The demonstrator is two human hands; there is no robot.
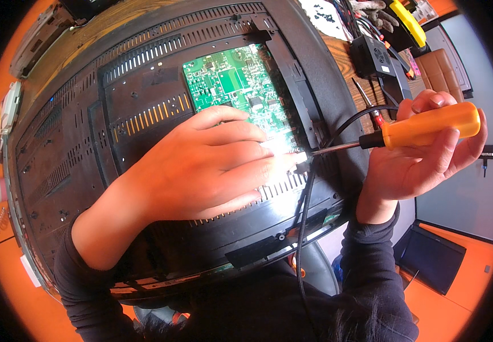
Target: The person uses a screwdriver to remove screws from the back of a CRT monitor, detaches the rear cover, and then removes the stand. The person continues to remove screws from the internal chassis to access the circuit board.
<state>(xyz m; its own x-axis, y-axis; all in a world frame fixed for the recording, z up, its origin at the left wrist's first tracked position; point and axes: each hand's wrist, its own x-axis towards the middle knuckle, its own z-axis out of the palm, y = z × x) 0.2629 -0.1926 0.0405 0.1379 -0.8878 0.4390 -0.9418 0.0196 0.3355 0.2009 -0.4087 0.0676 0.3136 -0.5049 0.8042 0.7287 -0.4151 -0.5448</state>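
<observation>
A large black slotted back cover point(75, 137), which looks like that of a flat screen, lies in front of me. A green circuit board point(229, 77) is set into it. My left hand point(218, 165) lies over the board's near edge, its fingers stretched out. One fingertip is beside a small dark part at the board's right corner, washed out by bright glare. My right hand point(411, 142) is closed round the yellow handle of a screwdriver point(428, 126). The screwdriver's shaft points left, its tip close to that left fingertip; whether they touch I cannot tell.
A black cable point(302, 239) loops past the screwdriver's tip and hangs over the near edge. On the wooden table point(343, 54) at the far right are a black box with a fan point(374, 57), a red-handled tool point(377, 118), wires and a yellow tool point(408, 23).
</observation>
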